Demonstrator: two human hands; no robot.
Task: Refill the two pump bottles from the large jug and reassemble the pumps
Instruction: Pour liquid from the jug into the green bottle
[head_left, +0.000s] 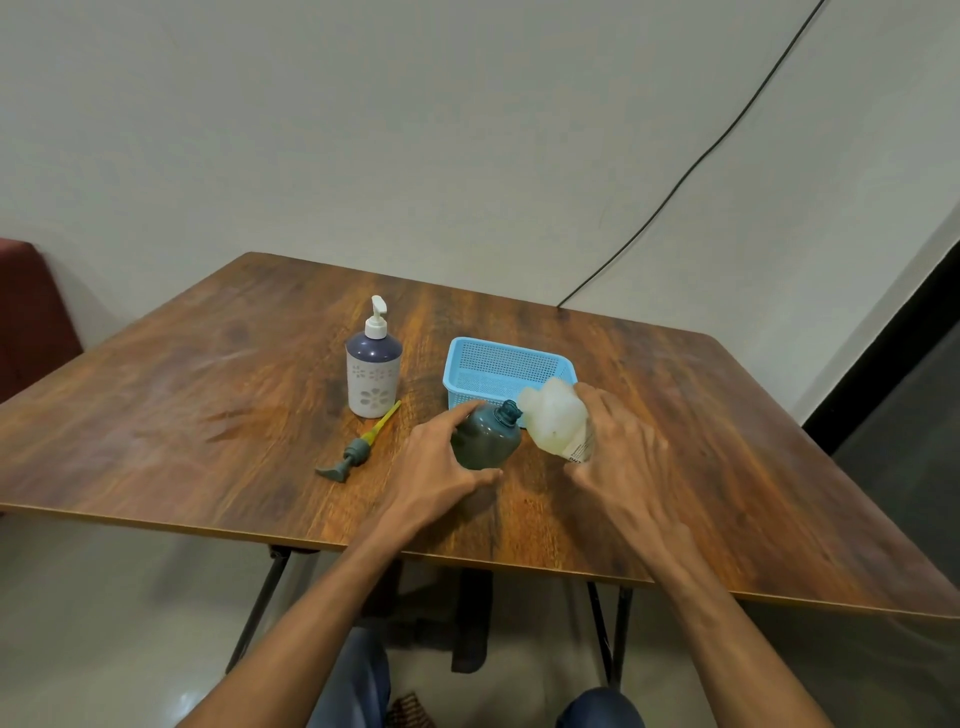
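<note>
My left hand (441, 462) grips a dark teal bottle (485, 436) with no pump, standing on the table; its neck is open. My right hand (618, 447) holds the pale translucent jug (556, 421), tipped to the left so its mouth sits just beside the teal bottle's opening. The teal pump head with a yellow dip tube (358, 447) lies flat on the table left of my left hand. Behind it stands a white and navy pump bottle (373, 374) with its white pump fitted.
A light blue plastic basket (506, 366) sits just behind the teal bottle and jug. The wooden table (208, 395) stands against a pale wall, with a black cable running down at the back right. A red seat shows at far left.
</note>
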